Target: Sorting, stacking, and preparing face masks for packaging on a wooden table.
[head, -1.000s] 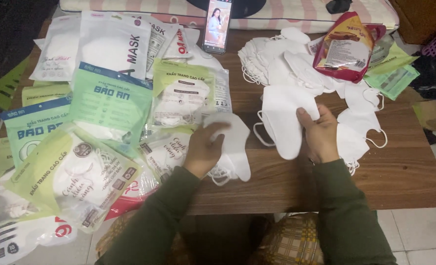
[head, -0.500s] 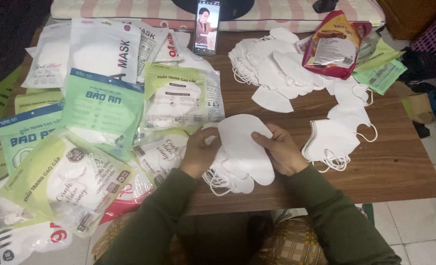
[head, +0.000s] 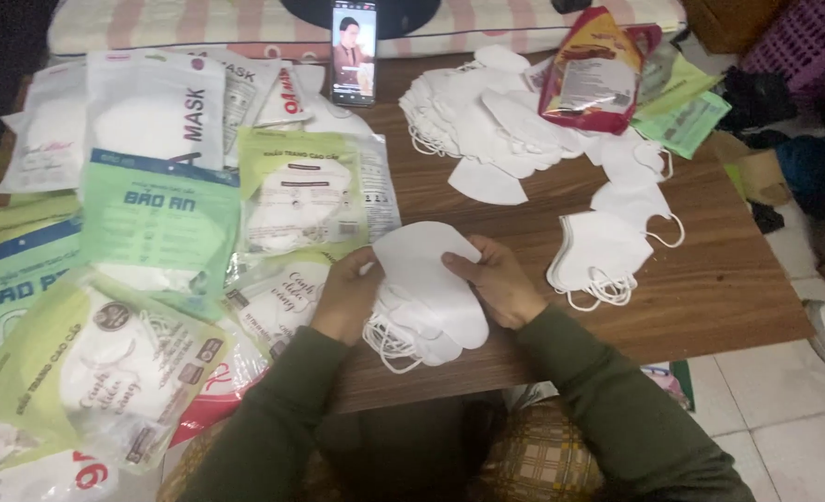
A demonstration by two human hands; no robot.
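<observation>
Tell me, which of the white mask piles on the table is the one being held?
The stack of white masks at the table's near edge, between the left hand and right hand. The small pile and big heap lie untouched.

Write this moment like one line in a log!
left hand: holding mask stack | right hand: holding same stack | stack: on wooden table | beside: mask packets

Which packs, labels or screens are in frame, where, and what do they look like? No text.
Upright phone: top centre, lit screen showing a person.
Red foil pouch: top right, on loose white masks.
Green-and-white flat mask bags: left half, overlapping.
White mask stack: centre, between left hand and right hand.
</observation>
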